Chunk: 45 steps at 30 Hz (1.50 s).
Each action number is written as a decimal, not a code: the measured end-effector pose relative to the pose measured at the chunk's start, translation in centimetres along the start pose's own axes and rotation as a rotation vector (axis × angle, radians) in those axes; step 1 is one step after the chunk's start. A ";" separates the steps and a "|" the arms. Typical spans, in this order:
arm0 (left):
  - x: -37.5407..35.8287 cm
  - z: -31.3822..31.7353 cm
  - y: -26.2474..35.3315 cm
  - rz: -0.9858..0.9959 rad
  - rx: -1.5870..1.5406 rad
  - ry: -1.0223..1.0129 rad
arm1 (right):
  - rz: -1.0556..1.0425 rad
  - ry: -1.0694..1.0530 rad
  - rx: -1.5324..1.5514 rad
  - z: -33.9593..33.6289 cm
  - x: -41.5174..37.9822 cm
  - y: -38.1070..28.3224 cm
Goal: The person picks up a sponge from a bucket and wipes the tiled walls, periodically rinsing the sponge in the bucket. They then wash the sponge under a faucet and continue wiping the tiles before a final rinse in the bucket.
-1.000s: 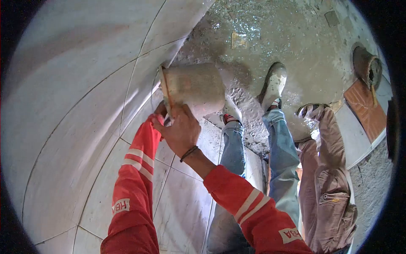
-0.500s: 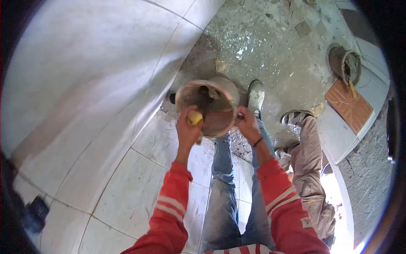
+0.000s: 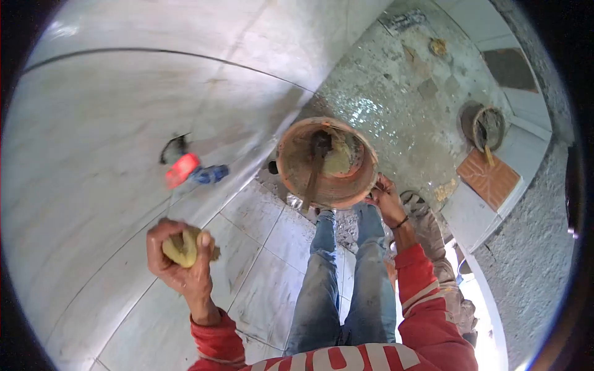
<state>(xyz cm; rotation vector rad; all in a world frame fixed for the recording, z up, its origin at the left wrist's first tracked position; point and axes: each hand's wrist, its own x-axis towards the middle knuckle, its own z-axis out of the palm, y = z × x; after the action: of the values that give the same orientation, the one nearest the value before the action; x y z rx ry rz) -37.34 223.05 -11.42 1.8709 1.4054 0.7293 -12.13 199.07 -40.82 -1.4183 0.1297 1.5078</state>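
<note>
My left hand (image 3: 179, 263) is out to the left in front of the pale tiled wall, its fingers wrapped round a dirty yellow sponge (image 3: 183, 246). A worn, clay-coloured bucket (image 3: 365, 176) is tipped so its mouth faces me, above my legs. My right hand (image 3: 388, 201) grips the bucket at its right side near the rim; the exact spot under the fingers is hidden. Inside the bucket, a long stick-like handle (image 3: 314, 179) leans over the near rim, and a pale yellowish lump or mix (image 3: 337, 157) shows at the bottom.
Large pale tiles cover the wall (image 3: 142, 111) and the near floor (image 3: 260, 278). A blurred red and blue item (image 3: 185, 172) appears against the wall. At right are a second bucket (image 3: 492, 130), a reddish-brown tile (image 3: 490, 178) and another person's beige-trousered legs (image 3: 433, 238). Wet grey floor (image 3: 396, 123) lies ahead.
My left hand has moved from the bucket's mouth out to the left and nearer me, taking the sponge along. My right hand stays at the bucket's side; the view has shifted.
</note>
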 end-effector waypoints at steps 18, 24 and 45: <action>8.0 4.3 3.9 0.304 0.169 -0.252 | -0.172 -0.129 0.244 8.0 -6.2 -4.4; 8.5 3.2 0.9 0.705 0.120 -0.291 | -0.114 -0.114 0.148 8.0 -6.5 -6.2; 6.7 0.4 0.3 0.642 0.159 -0.053 | -0.124 -0.072 0.094 6.8 -4.6 -3.0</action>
<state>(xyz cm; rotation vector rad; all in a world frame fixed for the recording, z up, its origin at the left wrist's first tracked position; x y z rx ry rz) -35.12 229.36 -11.24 2.4818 0.8343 0.8730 -15.63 202.42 -33.56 -1.2726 0.0666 1.4307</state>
